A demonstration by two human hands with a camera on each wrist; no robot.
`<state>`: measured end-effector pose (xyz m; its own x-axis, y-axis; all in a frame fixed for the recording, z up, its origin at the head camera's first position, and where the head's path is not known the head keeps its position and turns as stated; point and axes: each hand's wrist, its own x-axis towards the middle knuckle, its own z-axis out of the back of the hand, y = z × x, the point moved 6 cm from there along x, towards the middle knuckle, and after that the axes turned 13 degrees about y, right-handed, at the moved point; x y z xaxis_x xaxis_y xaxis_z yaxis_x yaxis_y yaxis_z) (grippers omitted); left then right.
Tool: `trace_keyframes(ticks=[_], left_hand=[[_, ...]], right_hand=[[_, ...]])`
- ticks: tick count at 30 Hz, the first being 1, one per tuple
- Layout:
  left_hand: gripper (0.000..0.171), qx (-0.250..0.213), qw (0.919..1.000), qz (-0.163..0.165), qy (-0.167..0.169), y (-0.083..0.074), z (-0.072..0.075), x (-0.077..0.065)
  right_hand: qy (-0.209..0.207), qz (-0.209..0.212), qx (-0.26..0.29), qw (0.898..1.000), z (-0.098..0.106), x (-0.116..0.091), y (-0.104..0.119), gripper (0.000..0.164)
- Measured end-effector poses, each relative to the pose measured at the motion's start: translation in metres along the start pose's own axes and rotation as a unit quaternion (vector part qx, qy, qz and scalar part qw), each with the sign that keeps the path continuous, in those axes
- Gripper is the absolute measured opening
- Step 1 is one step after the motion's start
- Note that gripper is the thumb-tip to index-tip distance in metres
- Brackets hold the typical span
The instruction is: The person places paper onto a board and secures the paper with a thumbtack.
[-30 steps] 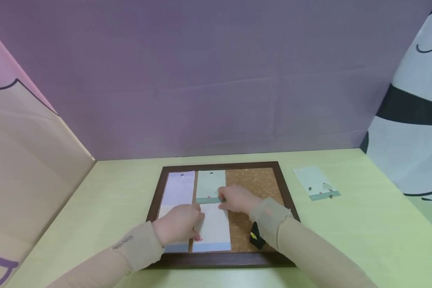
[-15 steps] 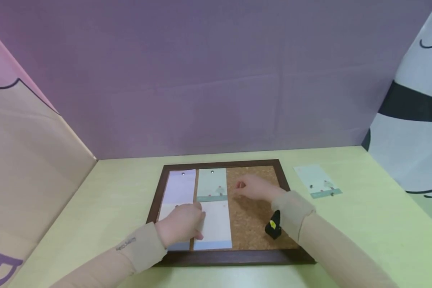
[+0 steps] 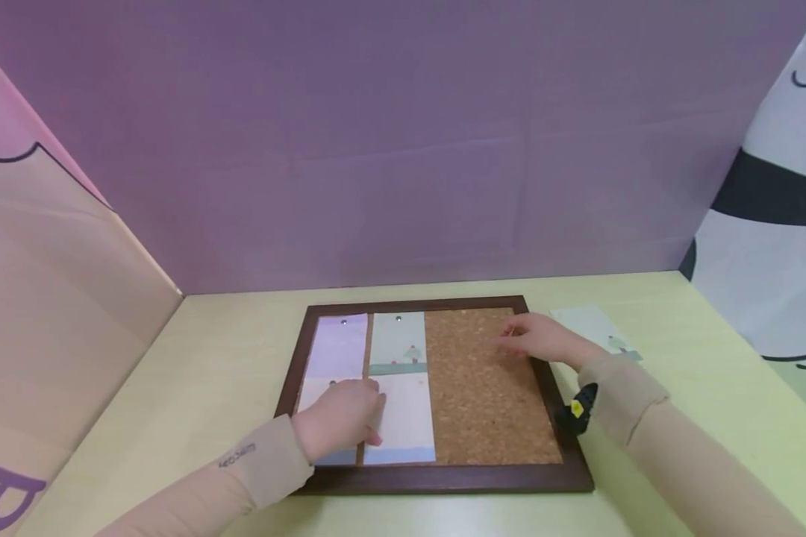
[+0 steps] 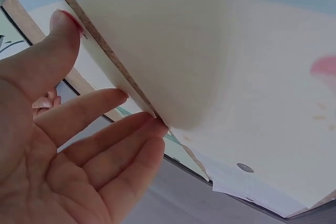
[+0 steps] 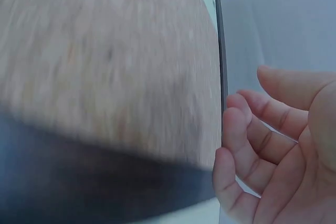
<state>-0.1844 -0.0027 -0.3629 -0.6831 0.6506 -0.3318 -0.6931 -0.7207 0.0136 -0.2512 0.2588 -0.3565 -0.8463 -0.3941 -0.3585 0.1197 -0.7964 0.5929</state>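
Newly drawn away from the join between the pale green sheet (image 3: 398, 339) and the cream sheet (image 3: 406, 418) below it, a person's right hand (image 3: 544, 339) hovers over the right edge of the corkboard (image 3: 443, 479), its fingers loosely bent and nothing seen between them. The shift appears to leave the left hand (image 3: 339, 414) alone to steady the cream sheet, which lies near the middle of the corkboard's lower half. That left hand stays put, relaxed fingers against the sheet's left edge, seemingly pressing rather than grasping. Counted on the scene are two hands, one corkboard and five sheets. Four lie on the corkboard in two columns: the green and cream pair, a lilac sheet (image 3: 338, 350) at the corkboard's upper left, and a blue-banded sheet (image 3: 312, 393) at its lower left, partly hidden by the left hand. The fifth, a loose sheet (image 3: 587, 321), rests on the surface (image 3: 188, 373) right of the corkboard, partly covered by the right hand. Three pins (image 3: 344, 322) are visible, one each on the lilac, green and blue-banded sheets; none shows on the cream sheet, which may be unfastened
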Motion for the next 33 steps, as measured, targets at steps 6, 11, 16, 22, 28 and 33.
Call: trace_keyframes(ticks=[6, 11, 16, 22, 28, 33], left_hand=[[0.035, 0.017, 0.9998, 0.002, 0.014, -0.002, -0.001, 0.0], [0.034, 0.026, 0.9994, 0.007, 0.021, -0.002, -0.001, 0.0], [0.036, 0.033, 0.999, 0.01, 0.028, -0.001, -0.001, -0.001], [0.036, 0.018, 0.9993, 0.014, 0.03, 0.0, -0.001, 0.0], [0.039, 0.001, 0.9993, 0.012, 0.034, -0.001, -0.001, 0.001], [0.043, 0.003, 0.9991, 0.015, 0.04, 0.0, 0.0, 0.0]], right_hand=[[-0.008, -0.005, -0.007, 1.0, 0.016, -0.019, -0.021, 0.024], [-0.021, -0.008, -0.015, 1.0, 0.025, -0.03, -0.04, 0.023], [-0.028, 0.001, -0.012, 1.0, 0.026, -0.033, -0.043, 0.023], [-0.033, -0.003, -0.027, 0.999, 0.03, -0.035, -0.029, 0.023], [-0.03, -0.064, -0.033, 0.997, 0.04, -0.044, -0.064, 0.024], [-0.044, -0.097, -0.07, 0.992, 0.043, -0.05, -0.092, 0.023]])
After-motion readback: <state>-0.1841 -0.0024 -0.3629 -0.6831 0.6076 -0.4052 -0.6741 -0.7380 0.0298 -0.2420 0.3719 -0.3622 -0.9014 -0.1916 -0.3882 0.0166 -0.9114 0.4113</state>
